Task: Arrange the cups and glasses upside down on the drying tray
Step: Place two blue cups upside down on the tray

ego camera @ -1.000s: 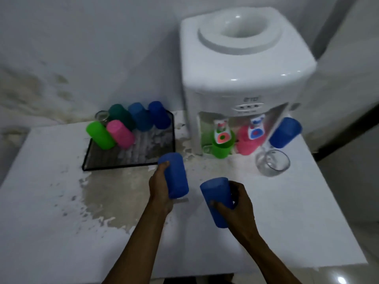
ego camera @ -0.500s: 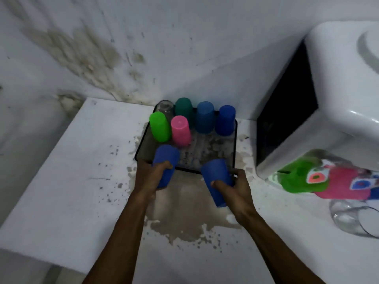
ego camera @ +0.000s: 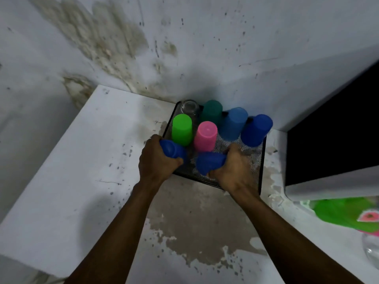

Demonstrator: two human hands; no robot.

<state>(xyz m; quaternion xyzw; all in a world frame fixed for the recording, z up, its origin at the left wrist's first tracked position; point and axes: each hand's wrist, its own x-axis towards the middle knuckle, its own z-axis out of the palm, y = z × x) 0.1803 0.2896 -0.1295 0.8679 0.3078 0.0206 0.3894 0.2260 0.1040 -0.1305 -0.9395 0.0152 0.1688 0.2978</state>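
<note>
The drying tray (ego camera: 258,173), a black mesh tray on the white worktop (ego camera: 67,171), had its near edge covered by both hands, so whether the two held cups touched the mesh could not be told. The left hand (ego camera: 156,160) was wrapped tight around a dark blue cup (ego camera: 173,149) at the tray's 7 o'clock corner, only the cup's far end showing past the fingers. The right hand (ego camera: 231,168) was clamped on a second dark blue cup (ego camera: 207,162) near 6 o'clock, its mouth hidden in the palm.

Upside down beyond them stood a green cup (ego camera: 182,129) and a pink cup (ego camera: 205,136), then a clear glass (ego camera: 189,107), a teal cup (ego camera: 212,111), a light blue cup (ego camera: 234,123) and another dark blue cup (ego camera: 256,130) along the far edge.

At 3 o'clock a white appliance (ego camera: 332,187) was cut off by the frame. Below it lay a blurred green object (ego camera: 340,212) carrying an unreadable sticker, and the frame cropped a clear glass vessel (ego camera: 372,251). No writing was legible.
</note>
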